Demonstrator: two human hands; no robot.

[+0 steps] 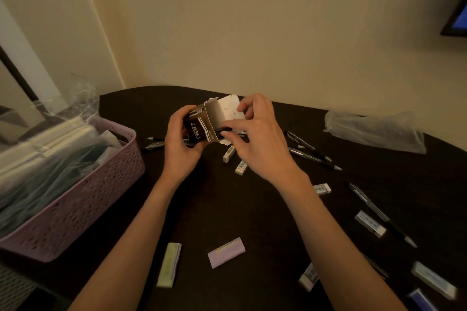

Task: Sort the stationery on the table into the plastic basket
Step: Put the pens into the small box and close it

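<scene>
Stationery lies loose all over the dark wooden table (252, 209), w/ a pink perforated plastic basket (83, 199) at approx 9 o'clock from the hands, already holding clear-wrapped packs.

Nearest the viewer: a pale green wrapped eraser block (169, 264) at 6 o'clock, a lilac wrapped eraser block (226, 252) just beside it, then small white erasers w/ printed sleeves (370, 223) and a black pen (379, 214) spread toward 4 o'clock. Two more small white erasers (229, 153) sit right under the hands.

Mid-table: left hand (180, 145) grips a small dark-brown cardboard box w/ white lettering (201, 130), fingers curled round its side, box raised off the table. Right hand (255, 139) pinches the box's open white flap (231, 108) btwn thumb and fingers. Something ribbed shows inside the box mouth; can't tell what.

Farther out: more black-and-silver pens (310, 151) at 3 o'clock, a few at 9 o'clock behind the left hand, and a crumpled clear plastic bag (374, 131) at 2 o'clock near the back edge.

Step in hand, prob.: opening or closing the box so its contents travel as one item. Little of the loose stuff is sorted yet. Next move calls for tucking or freeing the flap w/o tearing it, keeping the box level so nothing spills, then carrying it left over the basket rim.
</scene>
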